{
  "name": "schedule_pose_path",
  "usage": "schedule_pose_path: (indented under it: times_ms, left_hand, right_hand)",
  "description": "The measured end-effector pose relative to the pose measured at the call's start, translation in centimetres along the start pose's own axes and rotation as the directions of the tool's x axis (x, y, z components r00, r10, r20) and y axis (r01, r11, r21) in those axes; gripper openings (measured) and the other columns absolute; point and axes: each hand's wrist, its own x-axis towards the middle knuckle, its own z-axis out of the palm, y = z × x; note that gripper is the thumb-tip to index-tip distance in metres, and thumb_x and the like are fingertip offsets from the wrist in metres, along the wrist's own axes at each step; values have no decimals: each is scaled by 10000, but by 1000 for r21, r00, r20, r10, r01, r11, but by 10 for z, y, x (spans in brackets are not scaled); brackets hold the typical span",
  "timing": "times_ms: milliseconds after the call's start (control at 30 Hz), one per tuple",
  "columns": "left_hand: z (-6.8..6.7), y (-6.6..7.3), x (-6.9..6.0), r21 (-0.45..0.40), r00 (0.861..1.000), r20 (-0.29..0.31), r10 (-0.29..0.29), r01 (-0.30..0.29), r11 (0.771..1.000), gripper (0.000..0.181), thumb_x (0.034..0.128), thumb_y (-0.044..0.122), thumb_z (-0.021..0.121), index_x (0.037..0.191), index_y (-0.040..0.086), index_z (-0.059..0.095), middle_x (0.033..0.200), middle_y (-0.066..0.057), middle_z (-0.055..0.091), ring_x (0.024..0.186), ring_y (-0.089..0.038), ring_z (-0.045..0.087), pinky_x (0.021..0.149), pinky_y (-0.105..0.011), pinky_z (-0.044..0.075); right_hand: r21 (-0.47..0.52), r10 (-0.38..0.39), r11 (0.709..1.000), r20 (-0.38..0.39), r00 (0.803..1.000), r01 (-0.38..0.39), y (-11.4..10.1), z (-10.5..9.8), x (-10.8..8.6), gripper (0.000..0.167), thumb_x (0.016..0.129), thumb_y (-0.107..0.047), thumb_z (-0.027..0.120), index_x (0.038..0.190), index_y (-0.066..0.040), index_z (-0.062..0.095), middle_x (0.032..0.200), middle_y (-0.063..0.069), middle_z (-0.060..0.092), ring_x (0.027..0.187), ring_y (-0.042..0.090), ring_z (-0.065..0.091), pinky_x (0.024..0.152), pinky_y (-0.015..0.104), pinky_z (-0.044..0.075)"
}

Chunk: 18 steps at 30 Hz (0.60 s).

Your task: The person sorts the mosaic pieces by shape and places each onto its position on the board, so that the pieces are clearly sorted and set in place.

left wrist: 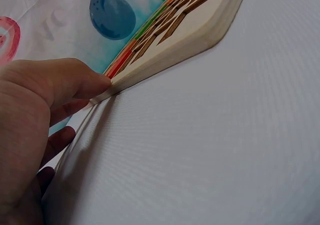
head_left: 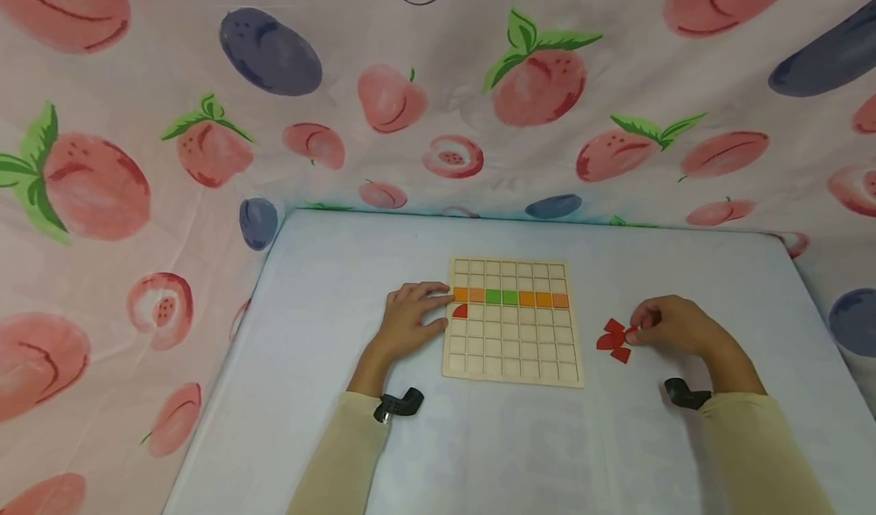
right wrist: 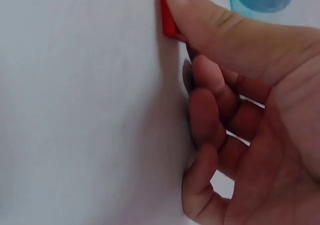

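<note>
The wooden grid board (head_left: 512, 348) lies flat on the table, one row filled with orange pieces (head_left: 526, 299) and green pieces (head_left: 493, 297). Below that row, a red piece with a curved side (head_left: 461, 311) sits in the leftmost cell. My left hand (head_left: 408, 321) touches the board's left edge with its fingers spread; in the left wrist view the thumb of the left hand (left wrist: 45, 95) meets the board's side (left wrist: 165, 67). Right of the board, my right hand (head_left: 677, 329) pinches a red piece (right wrist: 170, 17) at a small cluster of red pieces (head_left: 614, 338).
A pale cloth covers the table (head_left: 520, 454). Behind it and at the left hangs a fruit-print curtain (head_left: 411, 36). Black wrist devices sit at the left cuff (head_left: 399, 405) and the right cuff (head_left: 687, 394).
</note>
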Motion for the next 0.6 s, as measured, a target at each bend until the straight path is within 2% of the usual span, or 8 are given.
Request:
schedule_pose_path:
  times_ms: [167, 367, 600]
  left_hand:
    - [1, 1, 0, -1, 1000, -7, 3, -3, 1000, 416, 923, 301, 680, 1337, 259, 694, 1443, 74, 577, 1298, -225, 477, 1036, -512, 317]
    - [1, 1, 1, 0, 1000, -2, 9, -9, 1000, 415, 927, 304, 678, 1339, 254, 692, 1445, 66, 575, 1304, -231, 474, 1043, -519, 314]
    - [0, 1, 0, 5, 1000, 3, -4, 4, 1000, 416, 933, 309, 670, 1345, 261, 688, 1452, 69, 572, 1311, -234, 470, 1047, -518, 312]
  right_hand:
    - [-2, 29, 1000, 23, 999, -29, -2, -2, 2, 332, 810, -354, 852, 922, -82, 697, 807, 13, 574, 848, 214, 519, 687, 332, 418]
    - [-23, -7, 1000, 32, 999, 8, 2, -6, -3, 333, 822, -418, 834, 889, -131, 678, 810, -4, 590, 847, 190, 516, 704, 311, 419]
    - [57, -35, 998, -5, 999, 35, -10, -4, 4, 323, 865, -440, 796, 936, -142, 692, 863, 14, 629, 897, 203, 539, 741, 297, 462]
